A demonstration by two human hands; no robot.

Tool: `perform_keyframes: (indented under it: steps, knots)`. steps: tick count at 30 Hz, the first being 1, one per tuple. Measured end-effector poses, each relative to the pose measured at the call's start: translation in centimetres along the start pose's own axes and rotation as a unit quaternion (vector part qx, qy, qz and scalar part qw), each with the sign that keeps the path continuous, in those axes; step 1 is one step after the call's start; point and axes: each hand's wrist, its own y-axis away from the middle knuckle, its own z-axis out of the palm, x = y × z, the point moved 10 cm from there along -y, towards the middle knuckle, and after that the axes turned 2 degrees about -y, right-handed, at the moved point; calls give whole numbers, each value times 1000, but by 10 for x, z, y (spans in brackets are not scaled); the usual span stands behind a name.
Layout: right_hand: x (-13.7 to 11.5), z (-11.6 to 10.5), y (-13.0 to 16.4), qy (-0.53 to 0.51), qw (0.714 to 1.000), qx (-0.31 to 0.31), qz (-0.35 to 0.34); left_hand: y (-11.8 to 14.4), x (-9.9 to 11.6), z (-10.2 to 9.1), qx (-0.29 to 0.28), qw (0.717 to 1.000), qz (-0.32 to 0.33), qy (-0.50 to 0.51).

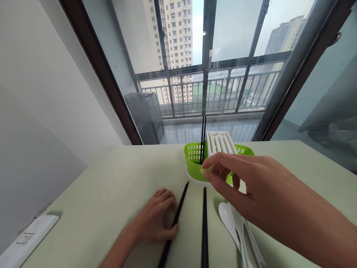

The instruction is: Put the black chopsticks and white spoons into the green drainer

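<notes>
1. We see our left hand (156, 219) at about 7 o'clock on the table (111, 186), palm down, fingers loosely curled; its fingertips touch a black chopstick (175, 219) but we cannot tell whether they pinch it.
2. That chopstick lies slanted, its far tip pointing to 1 o'clock toward the holder (192, 163).
3. A second chopstick (205, 227) lies just to the right of the first, pointing nearly to 12 o'clock, apart from both hands.
4. Our right hand (240, 178) comes in from 4 o'clock and hangs over the near rim of the holder, thumb and forefinger drawn close together; we cannot tell whether anything is between them.
5. The holder is a green perforated basket on a white base, at 12 o'clock near the table's far edge.
6. Two black chopsticks (203, 137) stand upright in the holder's left part, and a white slotted spatula (220, 143) leans in it just to their right.
7. White spoons (231, 223) lie on the table at 5 o'clock, partly under our right forearm.
8. A white remote (28, 238) rests at 8 o'clock by the wall, well apart from the hands.
</notes>
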Motion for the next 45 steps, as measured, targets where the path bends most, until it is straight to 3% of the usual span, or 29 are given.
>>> perform_keyframes:
  steps: [5, 10, 27, 32, 38, 45]
  knots:
    - [-3, -9, 1, 1, 1000, 20, -14, 6, -46, -21, 57, 995, -40, -76]
    - [-2, -12, 1, -3, 1000, 24, -11, 6, -70, -19, 98, 988, -59, -107]
    - [-1, -4, 1, 0, 1000, 7, -6, 8, -61, -15, 182, 969, -27, -168]
    - [0, -1, 1, -1, 1000, 0, -1, 9, -61, -17, 192, 966, -46, -166]
    - [-2, 0, 1, 2, 1000, -8, -5, 10, -57, -19, 183, 971, -66, -137]
    - [-4, -1, 1, 3, 1000, -4, -13, 11, -47, -12, 119, 975, 0, -189]
